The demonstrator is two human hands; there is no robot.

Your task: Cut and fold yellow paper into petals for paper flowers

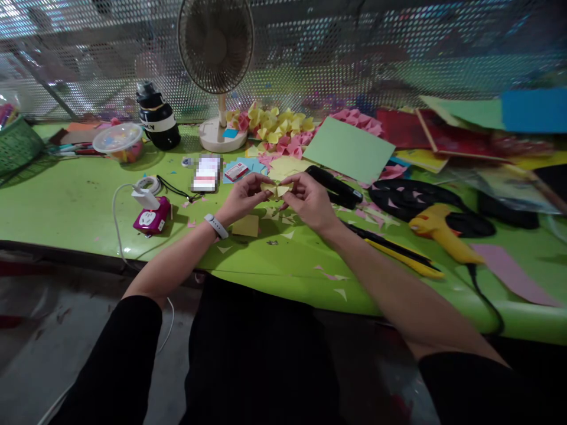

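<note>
Between my two hands is a small piece of folded yellow paper (282, 190), held just above the green table. My left hand (246, 196), with a pale band on its wrist, pinches the paper's left side. Fingers of my right hand (309, 199) pinch its right side. Below them lie a yellow paper square (245, 225) and several paper scraps (283, 216). A black stapler (335, 188) rests just beyond my right hand. Behind the hands are pale yellow sheets (287, 166) and a small red-and-white box (236, 172).
Yellow folded paper flowers (274, 125) and pink ones (357, 122) are heaped at the back beside a fan (215, 47). A yellow glue gun (443, 232) and yellow-handled scissors-like tool (403, 257) lie right. A phone (207, 173), purple power socket (152, 216) and black bottle (158, 118) stand left.
</note>
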